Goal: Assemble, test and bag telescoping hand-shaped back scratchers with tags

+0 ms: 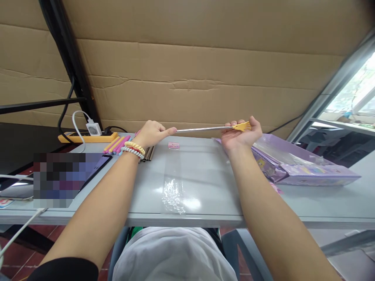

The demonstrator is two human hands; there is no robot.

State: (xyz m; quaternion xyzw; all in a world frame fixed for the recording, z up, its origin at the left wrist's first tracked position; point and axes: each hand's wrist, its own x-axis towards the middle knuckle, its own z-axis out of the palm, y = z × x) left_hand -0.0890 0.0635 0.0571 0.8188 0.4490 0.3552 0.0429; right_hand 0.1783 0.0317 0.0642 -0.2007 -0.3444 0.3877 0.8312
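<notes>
A thin silvery rod (202, 129) stretches nearly level between my two hands above the grey table (205, 175). My left hand (154, 134) is closed on its left end, thumb pointing right. At the rod's right end is a yellow piece (242, 126), held between the thumb and fingers of my right hand (242, 134), palm turned up. Under my left hand lie several dark metal tubes (150, 153). A small pink label (174, 145) tops a clear plastic bag (173, 187) lying flat between my forearms.
Pink, yellow and purple sticks (115, 144) lie at the left by a yellow power strip (108, 137) with a white charger (93, 127). A phone (95, 171) is nearer. An open purple box (316, 174) stands right. Cardboard (205, 93) rises behind.
</notes>
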